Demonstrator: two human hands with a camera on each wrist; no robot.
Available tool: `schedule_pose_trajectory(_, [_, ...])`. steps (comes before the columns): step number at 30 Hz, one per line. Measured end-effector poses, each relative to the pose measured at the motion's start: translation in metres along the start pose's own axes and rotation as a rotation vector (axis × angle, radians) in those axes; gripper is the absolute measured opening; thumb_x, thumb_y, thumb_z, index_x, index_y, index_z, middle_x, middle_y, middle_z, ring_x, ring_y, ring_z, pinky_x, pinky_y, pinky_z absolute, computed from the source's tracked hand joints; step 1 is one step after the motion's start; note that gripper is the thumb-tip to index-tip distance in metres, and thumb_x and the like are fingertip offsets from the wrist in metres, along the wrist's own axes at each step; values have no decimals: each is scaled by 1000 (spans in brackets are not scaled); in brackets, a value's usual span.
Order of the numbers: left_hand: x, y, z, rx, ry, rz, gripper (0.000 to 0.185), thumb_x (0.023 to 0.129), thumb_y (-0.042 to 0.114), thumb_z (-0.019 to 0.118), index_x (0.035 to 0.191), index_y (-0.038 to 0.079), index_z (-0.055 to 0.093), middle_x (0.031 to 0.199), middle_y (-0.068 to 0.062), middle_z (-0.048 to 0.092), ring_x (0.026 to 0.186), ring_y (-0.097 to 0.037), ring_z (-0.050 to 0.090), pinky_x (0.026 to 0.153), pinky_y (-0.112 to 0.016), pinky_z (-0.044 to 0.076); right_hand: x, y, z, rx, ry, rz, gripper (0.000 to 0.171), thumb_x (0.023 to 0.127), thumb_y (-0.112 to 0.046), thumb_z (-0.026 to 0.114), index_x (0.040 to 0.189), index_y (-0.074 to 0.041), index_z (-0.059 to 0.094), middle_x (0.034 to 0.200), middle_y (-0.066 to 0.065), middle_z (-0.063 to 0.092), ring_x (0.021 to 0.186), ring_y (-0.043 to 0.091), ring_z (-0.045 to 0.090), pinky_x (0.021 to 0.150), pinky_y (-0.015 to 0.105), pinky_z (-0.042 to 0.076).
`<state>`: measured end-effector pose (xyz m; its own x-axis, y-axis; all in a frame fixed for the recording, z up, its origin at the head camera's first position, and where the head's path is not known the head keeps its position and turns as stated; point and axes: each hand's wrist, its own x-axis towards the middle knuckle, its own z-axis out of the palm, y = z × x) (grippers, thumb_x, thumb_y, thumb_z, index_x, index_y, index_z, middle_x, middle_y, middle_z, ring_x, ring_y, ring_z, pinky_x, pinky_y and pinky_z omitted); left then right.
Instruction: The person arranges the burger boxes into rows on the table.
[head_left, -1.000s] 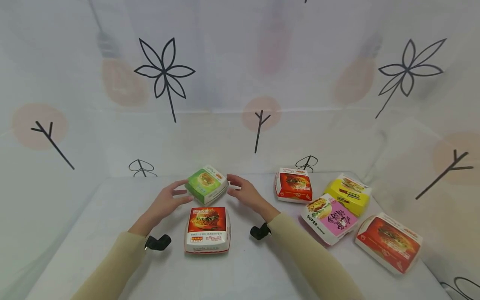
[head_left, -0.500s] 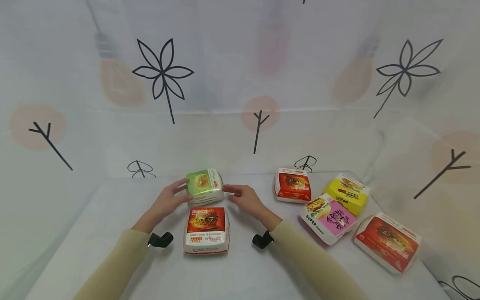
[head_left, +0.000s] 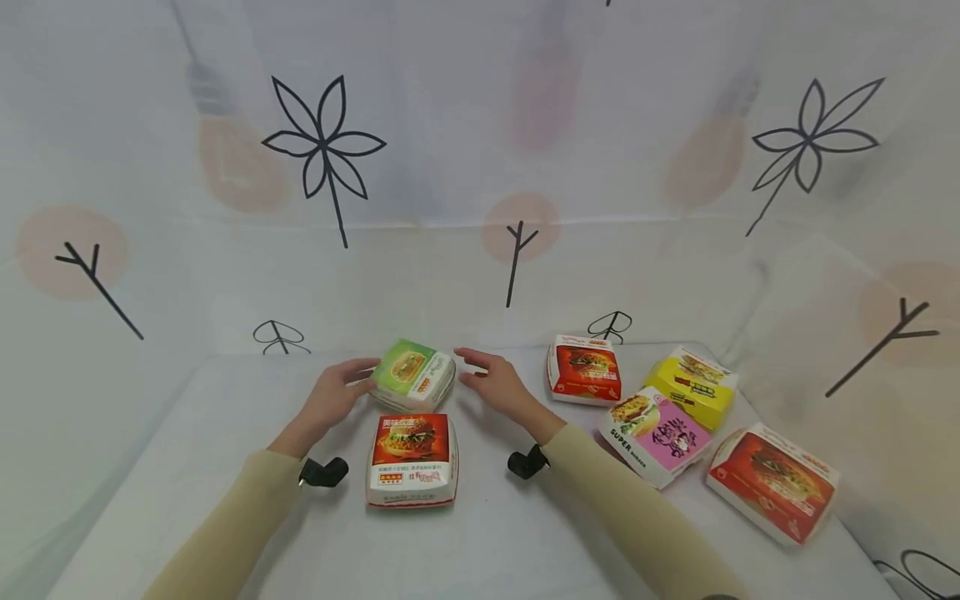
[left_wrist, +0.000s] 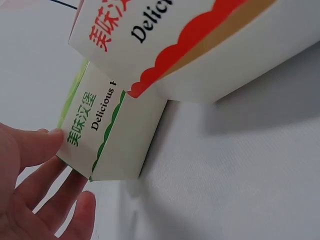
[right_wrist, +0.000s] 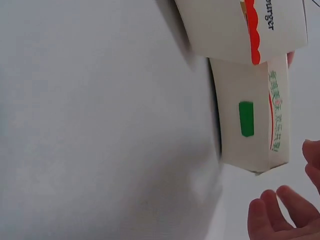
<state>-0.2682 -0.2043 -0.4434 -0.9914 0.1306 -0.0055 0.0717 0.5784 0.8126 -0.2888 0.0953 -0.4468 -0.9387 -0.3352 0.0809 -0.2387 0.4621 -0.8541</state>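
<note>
A green and white burger box sits toward the back of the table, turned with one corner toward me. My left hand is at its left corner; in the left wrist view the thumb lies against the near side and the fingers reach behind the corner, pinching it. On the other side my right hand stands apart from the box, fingers spread and loosely bent, holding nothing. Just in front of the green box, between my forearms, lies a red and white burger box, which overlaps it in both wrist views.
To the right are a small red burger box, a yellow box, a pink and white box close against the yellow one, and another red box near the table's right edge. A patterned white cloth hangs behind the table.
The green box has been turned on the spot, its white printed strip swinging from the upper right to the lower right. My right hand touched its right side, then moved away.
</note>
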Motion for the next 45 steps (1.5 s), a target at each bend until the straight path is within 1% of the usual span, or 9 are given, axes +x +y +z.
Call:
schedule_pose_trajectory(4, [4, 0, 1, -15, 21, -16, 42, 100, 13, 59, 142, 9, 54, 148, -15, 48, 135, -38, 44, 104, -57, 42, 5, 0, 2, 15, -6, 1, 45, 98, -16, 64, 143, -16, 57, 145, 6, 53, 134, 27, 49, 104, 44, 45])
schedule_pose_trajectory(8, [8, 2, 3, -30, 62, -60, 40, 100, 15, 59, 139, 10, 55, 145, -14, 50, 130, -36, 49, 99, -52, 47, 5, -2, 7, 43, -20, 2, 42, 98, -14, 64, 140, -13, 59, 142, 9, 56, 133, 27, 50, 104, 43, 45])
schedule_pose_trajectory(14, [8, 5, 3, -5, 158, -108, 33, 97, 18, 63, 128, 9, 61, 127, -15, 58, 114, -33, 57, 85, -43, 54, 0, -3, 15, 22, -16, 4, 41, 98, -16, 65, 138, -13, 61, 140, 9, 58, 131, 24, 51, 102, 40, 47])
schedule_pose_trajectory(17, [7, 3, 2, -11, 129, -107, 34, 97, 20, 64, 129, 9, 61, 128, -15, 59, 116, -34, 57, 86, -44, 54, -3, -5, 17, -3, -17, 3, 41, 98, -17, 65, 138, -13, 61, 140, 10, 58, 130, 26, 52, 100, 41, 48])
schedule_pose_trajectory(22, [4, -1, 1, -66, 47, -89, 46, 96, 23, 67, 138, 9, 56, 141, -16, 53, 128, -38, 51, 97, -51, 49, -9, -10, 21, -50, -21, -3, 40, 98, -16, 65, 137, -14, 62, 140, 12, 58, 129, 28, 54, 98, 40, 50])
schedule_pose_trajectory(29, [2, -2, 0, -76, -37, -84, 67, 89, 39, 73, 146, 14, 49, 152, -16, 43, 139, -40, 39, 105, -59, 40, -16, -10, 22, -53, -30, -25, 36, 98, -16, 64, 134, -12, 64, 138, 9, 59, 128, 26, 54, 98, 39, 50])
schedule_pose_trajectory(35, [2, -1, 5, -36, -56, -75, 72, 88, 45, 74, 148, 16, 48, 158, -12, 34, 140, -40, 37, 104, -60, 39, -21, -10, 24, -34, -46, -50, 37, 98, -14, 64, 135, -11, 63, 139, 9, 58, 128, 26, 54, 98, 39, 50])
schedule_pose_trajectory(40, [3, -2, 10, -3, -50, -50, 68, 90, 41, 73, 148, 15, 49, 161, -8, 29, 139, -40, 39, 104, -58, 40, -23, -8, 25, -38, -70, -58, 38, 98, -14, 64, 136, -12, 62, 141, 8, 57, 130, 25, 52, 98, 39, 50])
schedule_pose_trajectory(45, [3, -1, 11, 3, -37, -32, 65, 90, 37, 73, 147, 13, 50, 161, -10, 30, 137, -41, 41, 104, -57, 41, -26, -9, 19, -59, -52, -34, 40, 99, -16, 63, 138, -15, 61, 140, 6, 58, 128, 24, 54, 98, 40, 50])
